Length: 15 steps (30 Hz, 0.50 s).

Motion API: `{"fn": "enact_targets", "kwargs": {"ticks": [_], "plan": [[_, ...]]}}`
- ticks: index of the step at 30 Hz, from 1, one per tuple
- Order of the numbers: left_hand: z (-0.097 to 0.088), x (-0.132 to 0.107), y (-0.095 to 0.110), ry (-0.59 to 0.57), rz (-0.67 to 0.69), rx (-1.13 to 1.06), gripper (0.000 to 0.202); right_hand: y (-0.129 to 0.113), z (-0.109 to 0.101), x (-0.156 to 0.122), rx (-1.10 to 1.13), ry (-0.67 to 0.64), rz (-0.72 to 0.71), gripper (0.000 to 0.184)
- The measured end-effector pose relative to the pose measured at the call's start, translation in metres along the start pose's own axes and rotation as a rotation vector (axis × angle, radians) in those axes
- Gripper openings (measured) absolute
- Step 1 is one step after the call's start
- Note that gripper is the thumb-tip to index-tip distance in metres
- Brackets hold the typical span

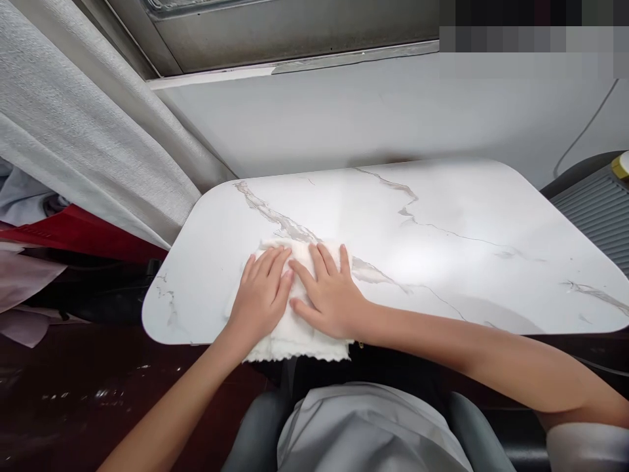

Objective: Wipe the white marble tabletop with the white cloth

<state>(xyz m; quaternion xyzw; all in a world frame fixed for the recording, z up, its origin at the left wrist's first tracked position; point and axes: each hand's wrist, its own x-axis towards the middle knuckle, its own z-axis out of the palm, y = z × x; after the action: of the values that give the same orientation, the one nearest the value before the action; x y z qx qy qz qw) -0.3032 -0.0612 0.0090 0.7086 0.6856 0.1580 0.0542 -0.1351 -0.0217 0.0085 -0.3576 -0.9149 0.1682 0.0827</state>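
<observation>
Cream-white cloth (314, 344), white table (466, 196) with grey-brown marble veining, pale grey curtain (98, 111), dark reddish-brown floor (98, 400)

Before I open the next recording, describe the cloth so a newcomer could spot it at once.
Find the white, veined tabletop before the pale wall. At its near edge, left of centre, the cloth lies under the left hand and right hand. Unlike the smooth, patterned tabletop, it is plain off-white, with a ragged edge overhanging.

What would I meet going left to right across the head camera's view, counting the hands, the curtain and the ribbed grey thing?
Curtain, left hand, right hand, ribbed grey thing.
</observation>
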Motion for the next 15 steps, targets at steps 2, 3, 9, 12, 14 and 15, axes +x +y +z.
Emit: {"fn": "enact_targets", "kwargs": {"ticks": [2,3,9,12,14,15], "plan": [[0.003,0.017,-0.005,0.025,-0.012,0.019,0.047,0.002,-0.005,0.023,0.009,-0.004,0.055,0.065],[0.004,0.026,-0.008,0.036,-0.014,0.025,0.047,0.004,-0.007,0.034,0.015,-0.009,0.091,0.064],[0.014,0.086,-0.025,0.114,0.015,-0.01,0.042,0.023,-0.017,0.095,0.089,0.025,0.294,0.054],[0.019,0.118,-0.031,0.154,0.005,-0.031,0.04,0.04,-0.014,0.12,0.065,0.174,0.293,0.051],[0.023,0.139,-0.034,0.169,0.0,-0.041,0.039,0.054,-0.012,0.134,0.044,0.247,0.284,0.051],[0.025,0.149,-0.035,0.175,0.001,-0.047,0.038,0.06,-0.012,0.14,0.04,0.267,0.283,0.051]]}}
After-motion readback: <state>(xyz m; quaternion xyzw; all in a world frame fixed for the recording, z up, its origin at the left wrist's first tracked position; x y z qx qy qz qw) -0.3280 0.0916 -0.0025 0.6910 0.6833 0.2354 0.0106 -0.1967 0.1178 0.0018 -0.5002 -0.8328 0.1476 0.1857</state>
